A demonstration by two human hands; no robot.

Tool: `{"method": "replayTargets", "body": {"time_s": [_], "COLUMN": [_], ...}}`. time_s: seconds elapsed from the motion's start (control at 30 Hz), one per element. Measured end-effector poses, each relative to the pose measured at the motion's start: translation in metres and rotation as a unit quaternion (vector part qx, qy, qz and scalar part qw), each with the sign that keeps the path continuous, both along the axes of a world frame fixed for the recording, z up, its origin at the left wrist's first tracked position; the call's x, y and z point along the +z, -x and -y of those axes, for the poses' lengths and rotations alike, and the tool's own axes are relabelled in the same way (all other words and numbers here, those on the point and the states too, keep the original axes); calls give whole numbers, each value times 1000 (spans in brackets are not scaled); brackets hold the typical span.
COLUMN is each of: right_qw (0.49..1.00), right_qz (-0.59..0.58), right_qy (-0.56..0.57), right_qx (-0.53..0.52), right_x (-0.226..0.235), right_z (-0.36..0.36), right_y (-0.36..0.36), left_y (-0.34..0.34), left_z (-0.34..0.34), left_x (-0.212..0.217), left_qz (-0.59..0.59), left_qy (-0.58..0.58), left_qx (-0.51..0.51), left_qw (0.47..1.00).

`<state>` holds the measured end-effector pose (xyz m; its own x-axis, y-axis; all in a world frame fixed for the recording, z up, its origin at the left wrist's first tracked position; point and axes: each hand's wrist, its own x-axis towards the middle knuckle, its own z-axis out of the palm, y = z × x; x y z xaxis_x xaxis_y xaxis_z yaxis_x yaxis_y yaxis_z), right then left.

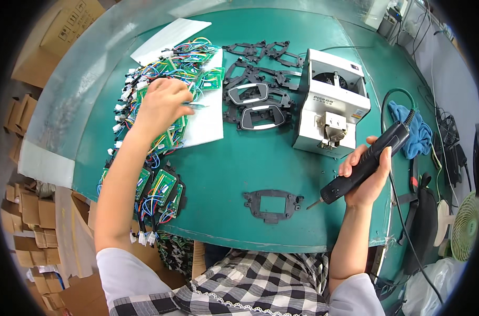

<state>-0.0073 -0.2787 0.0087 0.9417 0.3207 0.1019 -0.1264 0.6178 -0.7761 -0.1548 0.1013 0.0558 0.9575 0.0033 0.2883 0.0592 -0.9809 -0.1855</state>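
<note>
My right hand (367, 176) is wrapped round a black electric screwdriver (367, 162), its bit pointing down and left. Just left of the bit, a black plastic frame (273, 205) with a rectangular opening lies flat on the green table. My left hand (166, 102) is over the pile of wired green circuit boards (168, 68) at the left. Its fingers are pinched on what looks like a green circuit board (197, 106), seen nearly edge-on and partly hidden. Several more wired boards (163, 184) lie on black frames near the left front edge.
White foam sheets (210, 118) lie under the board pile. Several black frames (242, 73) are grouped at the back middle, two with silver-rimmed windows (263, 117). A white screw feeder (331, 100) stands right of them. A blue cloth (416, 129) and green fan (463, 226) are at the right.
</note>
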Motion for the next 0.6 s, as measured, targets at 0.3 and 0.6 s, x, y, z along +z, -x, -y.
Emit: {"method": "replayTargets", "body": {"time_s": [0.3,0.6], "right_qw": [1000,1000], "right_qz": [-7,9], "right_qy": [-9,-5], "right_qx": [-7,-15], "right_x": [0,-2], "right_z": [0,5], "right_y": [2,0], "left_y": [35,44], "left_z": [193,203], "left_x": [-57,-85], "left_qz": [6,20], "left_qy": [174,224], "left_qx": [-107,-47], "left_qw": [979,973]}}
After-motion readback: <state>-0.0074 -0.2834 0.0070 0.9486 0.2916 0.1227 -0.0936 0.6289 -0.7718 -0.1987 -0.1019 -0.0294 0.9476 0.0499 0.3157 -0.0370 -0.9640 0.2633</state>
